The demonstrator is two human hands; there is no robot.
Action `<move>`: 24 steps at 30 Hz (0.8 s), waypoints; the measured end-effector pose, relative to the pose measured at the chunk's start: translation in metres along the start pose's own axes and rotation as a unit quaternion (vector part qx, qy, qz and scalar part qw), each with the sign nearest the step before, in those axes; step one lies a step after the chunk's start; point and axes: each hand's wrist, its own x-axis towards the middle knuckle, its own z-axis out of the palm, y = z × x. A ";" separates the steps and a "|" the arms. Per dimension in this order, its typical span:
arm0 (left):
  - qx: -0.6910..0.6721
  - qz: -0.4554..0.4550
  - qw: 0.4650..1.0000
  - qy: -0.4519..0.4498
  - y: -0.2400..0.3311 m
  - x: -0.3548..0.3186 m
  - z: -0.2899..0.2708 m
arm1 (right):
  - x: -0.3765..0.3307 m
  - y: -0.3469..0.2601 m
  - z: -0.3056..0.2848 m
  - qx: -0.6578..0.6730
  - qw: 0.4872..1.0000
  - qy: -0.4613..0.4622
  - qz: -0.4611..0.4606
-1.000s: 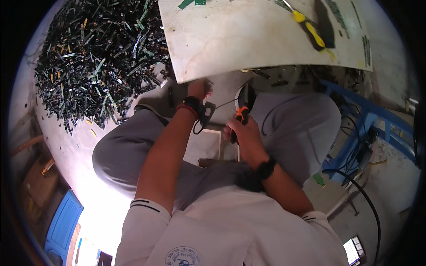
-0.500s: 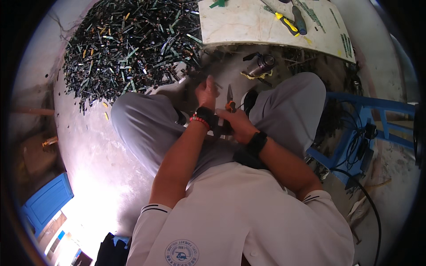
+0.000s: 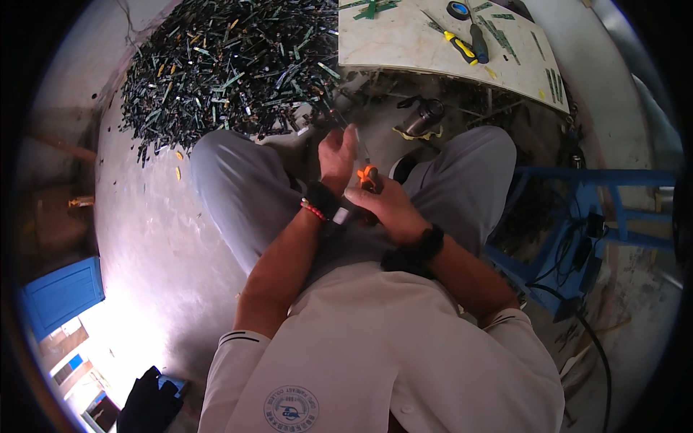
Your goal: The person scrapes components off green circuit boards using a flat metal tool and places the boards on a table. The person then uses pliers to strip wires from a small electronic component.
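Observation:
My right hand (image 3: 395,211) is closed around the orange handles of a pair of long-nose pliers (image 3: 368,175). The pliers' jaws point away from me and are blurred, so whether they grip anything cannot be made out. Just left of them is my left hand (image 3: 337,155), fingers drawn together, thumb side up. A thin, faint piece shows by its fingertips, too small and smeared to name. Both hands are between my bent knees, above the floor, apart from each other. Dark bands circle both wrists, and a red bead bracelet (image 3: 313,211) sits on the left one.
A large heap of dark and green strips (image 3: 231,65) covers the floor at the far left. A pale board (image 3: 404,43) at the far right bears screwdrivers (image 3: 460,47), blue tape (image 3: 458,10) and green strips. Before it stands a dark cup (image 3: 424,117). A blue stool (image 3: 563,216) with cables is at right.
The pliers have tilted in my right hand, showing more of their orange handles. My left hand has shifted slightly downward in the picture. The whole view has moved a little.

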 end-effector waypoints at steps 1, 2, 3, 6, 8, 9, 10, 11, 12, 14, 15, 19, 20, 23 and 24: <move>-0.004 0.009 1.000 0.011 0.003 -0.005 0.003 | 0.005 0.008 -0.004 0.001 1.000 -0.009 -0.018; -0.006 0.018 1.000 0.023 0.006 -0.010 0.005 | 0.006 0.010 -0.004 0.004 0.999 -0.018 -0.034; -0.064 -0.013 0.998 0.020 0.015 -0.015 0.005 | 0.000 0.003 -0.003 0.025 1.000 -0.015 -0.009; -0.091 -0.031 0.995 0.032 0.018 -0.015 0.000 | 0.006 0.017 -0.014 0.060 0.998 0.000 -0.011; -0.133 -0.050 0.989 0.046 0.019 -0.016 0.001 | 0.005 0.018 -0.019 0.070 0.997 -0.013 -0.012; -0.144 -0.051 0.987 0.050 0.018 -0.016 0.002 | 0.004 0.017 -0.018 0.080 0.996 0.004 -0.024; -0.155 -0.052 0.985 0.052 0.017 -0.016 0.002 | 0.004 0.016 -0.018 0.090 0.995 0.020 -0.036; -0.158 -0.053 0.985 0.047 0.018 -0.017 0.002 | 0.006 0.018 -0.022 0.078 0.996 0.012 -0.030; -0.161 -0.055 0.984 0.042 0.019 -0.018 0.002 | 0.007 0.021 -0.024 0.078 0.996 0.014 -0.036; -0.164 -0.055 0.984 0.034 0.018 -0.019 0.000 | 0.008 0.024 -0.024 0.077 0.996 0.014 -0.046; -0.163 -0.053 0.985 0.032 0.015 -0.018 0.000 | 0.007 0.023 -0.022 0.083 0.996 0.007 -0.026; -0.186 -0.059 0.980 0.044 0.013 -0.010 0.000 | 0.004 0.025 -0.019 0.102 0.994 -0.022 0.026; -0.203 -0.057 0.976 0.048 0.014 -0.007 0.002 | 0.004 0.026 -0.018 0.105 0.993 -0.031 0.034; -0.268 -0.047 0.961 0.057 0.021 0.005 0.008 | 0.001 0.019 -0.006 0.135 0.990 -0.033 0.006; -0.280 -0.037 0.957 0.066 0.024 0.011 0.008 | 0.000 0.013 -0.001 0.142 0.990 -0.029 -0.004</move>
